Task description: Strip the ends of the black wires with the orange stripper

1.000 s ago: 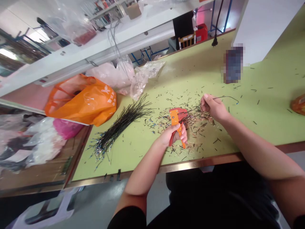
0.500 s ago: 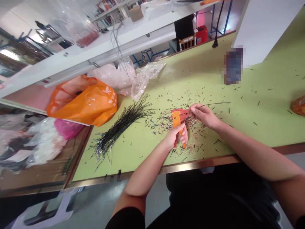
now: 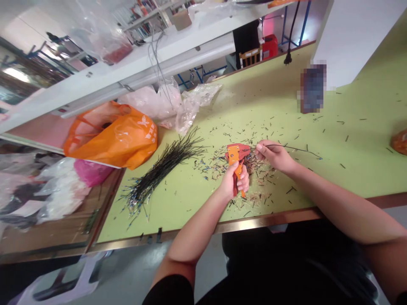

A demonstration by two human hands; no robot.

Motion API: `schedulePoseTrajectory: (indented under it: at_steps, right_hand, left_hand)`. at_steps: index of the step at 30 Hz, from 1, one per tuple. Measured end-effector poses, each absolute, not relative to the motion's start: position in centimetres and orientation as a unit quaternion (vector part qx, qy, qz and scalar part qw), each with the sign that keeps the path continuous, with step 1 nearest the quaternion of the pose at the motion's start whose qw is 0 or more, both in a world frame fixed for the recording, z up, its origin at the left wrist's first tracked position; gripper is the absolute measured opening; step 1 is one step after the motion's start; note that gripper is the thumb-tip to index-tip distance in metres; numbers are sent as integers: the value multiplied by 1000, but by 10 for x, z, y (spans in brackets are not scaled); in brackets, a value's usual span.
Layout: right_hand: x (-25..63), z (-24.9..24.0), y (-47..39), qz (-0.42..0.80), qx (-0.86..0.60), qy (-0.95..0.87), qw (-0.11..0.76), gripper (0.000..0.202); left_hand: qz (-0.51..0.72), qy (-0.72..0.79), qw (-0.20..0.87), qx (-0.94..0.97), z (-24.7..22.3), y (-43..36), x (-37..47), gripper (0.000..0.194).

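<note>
Over the table (image 3: 254,97), the tool (image 3: 233,153) faces right, wire (image 3: 299,149) stretching rightward.

A short black sleeve (image 3: 171,291) ends above the bare left forearm (image 3: 199,224), while creased black clothing (image 3: 270,267) covers the body.

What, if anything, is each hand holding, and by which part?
The left hand grips an orange-and-red, plier-shaped hand tool by its handles. The right hand pinches a thin black wire near the end beside the tool.
</note>
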State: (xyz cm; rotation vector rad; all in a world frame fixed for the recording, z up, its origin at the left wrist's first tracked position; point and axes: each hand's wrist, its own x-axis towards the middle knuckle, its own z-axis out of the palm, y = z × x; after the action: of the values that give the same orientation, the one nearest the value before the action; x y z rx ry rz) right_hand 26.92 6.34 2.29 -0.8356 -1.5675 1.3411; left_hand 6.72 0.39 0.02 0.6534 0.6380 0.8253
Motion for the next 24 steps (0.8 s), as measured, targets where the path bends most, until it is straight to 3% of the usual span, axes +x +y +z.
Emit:
schedulePoseTrajectory:
  at_steps: [8,13,15,19,24]
  right_hand:
    - [277,37,57,499,-322,-640,487,53]
    - [311,40,82,460,-378,-521,612,47]
    - [312,38,86,495,-368,-532,580,47]
    - [284,27,69,608,-271,-610,429,49]
    - [260,12,53,642,-193,-638,379,45]
  left_hand:
    - [408,224,821,331,23,-6,59,65]
    - [605,279,712,223,43,10,23,65]
    - [584,284,730,213,43,13,21,65]
    - [436,242,819,285,27,3,46,64]
    - [354,204,859,308,14,-14,65,71]
